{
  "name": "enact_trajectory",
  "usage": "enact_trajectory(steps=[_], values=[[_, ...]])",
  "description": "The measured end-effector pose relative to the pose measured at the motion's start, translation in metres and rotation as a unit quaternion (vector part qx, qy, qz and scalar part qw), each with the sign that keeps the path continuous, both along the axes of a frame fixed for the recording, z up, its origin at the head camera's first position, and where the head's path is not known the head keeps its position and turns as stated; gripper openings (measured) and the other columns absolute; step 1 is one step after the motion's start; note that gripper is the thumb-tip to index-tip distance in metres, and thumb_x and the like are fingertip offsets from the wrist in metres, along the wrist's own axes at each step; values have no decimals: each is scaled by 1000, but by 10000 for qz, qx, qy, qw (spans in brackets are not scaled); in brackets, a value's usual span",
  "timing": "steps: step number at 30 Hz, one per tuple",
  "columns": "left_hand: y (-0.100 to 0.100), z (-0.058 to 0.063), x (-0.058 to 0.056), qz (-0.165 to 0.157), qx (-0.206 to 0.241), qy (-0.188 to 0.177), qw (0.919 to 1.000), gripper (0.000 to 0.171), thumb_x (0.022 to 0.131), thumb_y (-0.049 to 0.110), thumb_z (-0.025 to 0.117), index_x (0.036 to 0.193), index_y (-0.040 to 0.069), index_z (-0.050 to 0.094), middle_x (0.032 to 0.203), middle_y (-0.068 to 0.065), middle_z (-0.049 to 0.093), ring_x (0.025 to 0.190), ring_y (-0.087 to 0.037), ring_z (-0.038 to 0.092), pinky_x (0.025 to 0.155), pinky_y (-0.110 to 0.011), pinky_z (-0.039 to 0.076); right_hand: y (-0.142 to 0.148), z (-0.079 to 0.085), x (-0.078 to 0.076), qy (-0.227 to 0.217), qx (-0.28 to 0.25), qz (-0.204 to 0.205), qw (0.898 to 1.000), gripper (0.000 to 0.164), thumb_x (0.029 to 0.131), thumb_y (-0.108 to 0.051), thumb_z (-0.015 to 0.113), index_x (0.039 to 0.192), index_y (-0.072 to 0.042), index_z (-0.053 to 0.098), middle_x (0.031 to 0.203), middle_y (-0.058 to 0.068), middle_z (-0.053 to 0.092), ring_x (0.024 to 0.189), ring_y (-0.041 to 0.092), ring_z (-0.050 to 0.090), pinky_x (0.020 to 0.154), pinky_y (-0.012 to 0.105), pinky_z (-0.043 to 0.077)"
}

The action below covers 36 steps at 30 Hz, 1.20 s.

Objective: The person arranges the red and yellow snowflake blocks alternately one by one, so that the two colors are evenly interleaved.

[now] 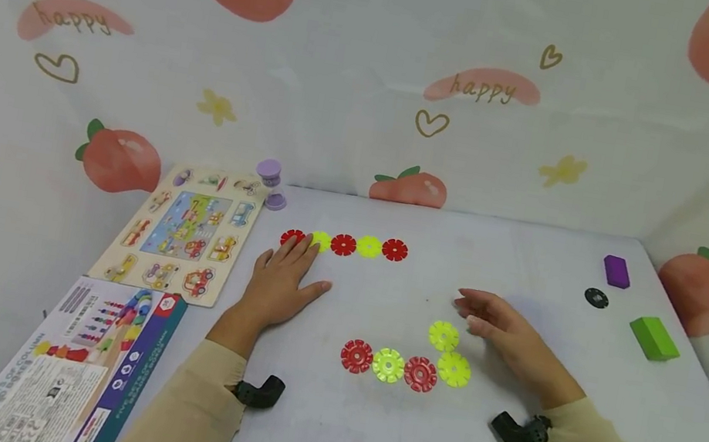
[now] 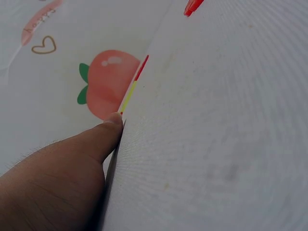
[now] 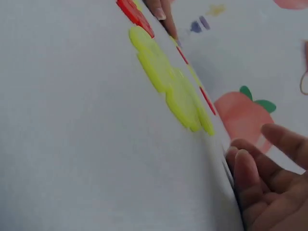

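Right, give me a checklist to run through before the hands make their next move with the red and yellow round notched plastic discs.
1. Far row of red and yellow round notched plastic discs straight, colours alternating: ok.
2. Near row of red and yellow round notched plastic discs straight: not ok; its right end bends toward the far row.
3. Near row's colours alternating: not ok; the last two discs are both yellow.
4. Discs' notches fully locked together: cannot tell; too small to judge.
5. Left hand clear of the far row: not ok; its fingers lie over the left end.
6. Right hand empty: ok.
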<state>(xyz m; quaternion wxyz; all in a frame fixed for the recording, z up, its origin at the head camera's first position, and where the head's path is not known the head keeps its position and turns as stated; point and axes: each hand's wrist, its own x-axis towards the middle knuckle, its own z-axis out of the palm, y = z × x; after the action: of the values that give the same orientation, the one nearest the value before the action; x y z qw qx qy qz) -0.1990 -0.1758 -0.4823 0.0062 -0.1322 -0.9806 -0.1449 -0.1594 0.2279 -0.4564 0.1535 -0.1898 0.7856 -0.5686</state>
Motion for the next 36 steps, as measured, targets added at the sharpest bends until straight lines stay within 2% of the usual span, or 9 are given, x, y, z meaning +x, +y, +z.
enact_trajectory(steps=[3,5,7,10,15,19,26,32,36], values=[[0,-1,-1,13,12,11,10000,83,88,68,43,153,20,25,159,0,12,144,-23,4,109,-57,5,-2,-5,-1,230,846,-35,9961,53,89,-33,68,137,-19,50,136,-2,50,123,19,44,98,33,40],[0,-1,-1,1,37,19,10000,83,88,68,43,153,20,25,159,0,12,144,-23,5,109,-58,5,-7,-5,-1,524,1344,76,9895,50,85,-34,73,130,-21,57,135,-3,48,123,19,42,100,41,40],[0,-1,-1,-6,83,28,10000,83,88,68,44,153,20,26,159,0,13,144,-23,5,109,-58,5,-11,-4,0,736,1574,152,9847,43,83,-30,76,122,-20,62,133,-2,47,125,21,40,102,47,36],[-1,-1,-1,9,93,32,10000,82,88,68,44,153,20,26,159,1,13,144,-23,5,109,-57,5,-19,-3,2,812,1640,100,9831,35,82,-21,77,113,-17,62,124,2,49,116,24,43,98,46,40],[1,0,-1,-15,91,-11,10000,82,89,67,45,153,19,27,159,0,13,144,-24,6,109,-58,5,-25,1,4,424,1542,-179,9870,25,85,-20,74,104,-17,59,98,1,57,89,24,50,73,33,47],[1,2,0,-25,168,-6,9999,81,89,65,48,152,18,28,159,-2,15,144,-26,7,109,-59,5,-27,6,-1,332,1518,-478,9867,18,89,-26,70,105,-22,63,95,0,61,86,23,55,71,31,51],[1,0,-1,8,119,9,9999,82,88,66,47,153,20,27,159,0,14,144,-24,6,109,-58,5,-39,17,-38,88,835,-1051,9909,28,91,-20,68,117,-15,58,90,16,52,81,28,62,71,38,54],[1,0,0,24,117,3,9999,82,88,67,46,153,21,26,159,0,14,144,-23,6,109,-57,5,-51,14,-77,-256,910,-1459,9848,30,93,-19,65,121,-13,57,98,15,53,86,25,62,75,34,53],[1,2,0,21,164,8,9999,81,88,66,46,153,20,27,159,0,14,144,-24,6,109,-58,5,-57,11,-91,-398,1047,-1592,9809,33,94,-15,63,125,-10,53,103,14,55,91,24,62,77,34,52]])
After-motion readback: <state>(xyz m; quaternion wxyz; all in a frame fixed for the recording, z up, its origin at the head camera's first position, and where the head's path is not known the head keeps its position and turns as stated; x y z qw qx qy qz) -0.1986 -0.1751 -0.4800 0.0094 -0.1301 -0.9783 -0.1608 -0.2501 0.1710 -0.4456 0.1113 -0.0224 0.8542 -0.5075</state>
